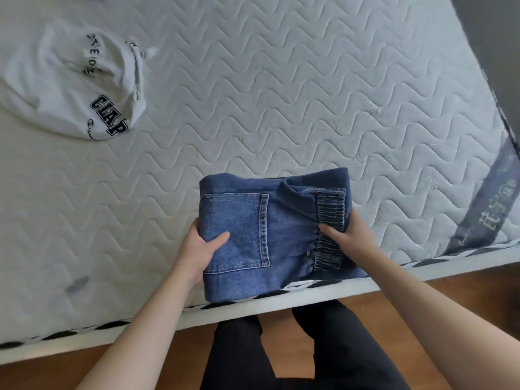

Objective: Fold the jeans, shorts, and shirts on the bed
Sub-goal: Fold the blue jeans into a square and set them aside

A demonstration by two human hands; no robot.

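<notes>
Gripping the folded jeans (277, 235) from both sides, the hands sit at the near edge of the bed (281, 94). The left hand (198, 250) holds the left edge of the bundle, thumb laid on top beside the back pocket (236, 232) and the fingers tucked underneath, out of sight. The right hand (347, 237) holds the right side, thumb pressing on the gathered elastic waistband (330, 226); its fingers are likewise hidden behind the denim. The jeans form a compact, roughly square stack, pocket side up, with the near corner overhanging the mattress's black-and-white piped border (168, 316).

Well apart, toward the far left of the bed, lies a white shirt (73, 85) with dark lettering, bunched into a rounded heap; its left part is cut off by the frame and the smaller print is hard to read. A small grey mark (77, 284) shows on the quilted cover near the left forearm. At the right a grey band with pale writing (489, 209) crosses the mattress corner, the characters too blurred to read. Below the bed edge, wooden floor (450, 282) and the person's dark trouser legs (281, 353) show, cut off at the bottom
</notes>
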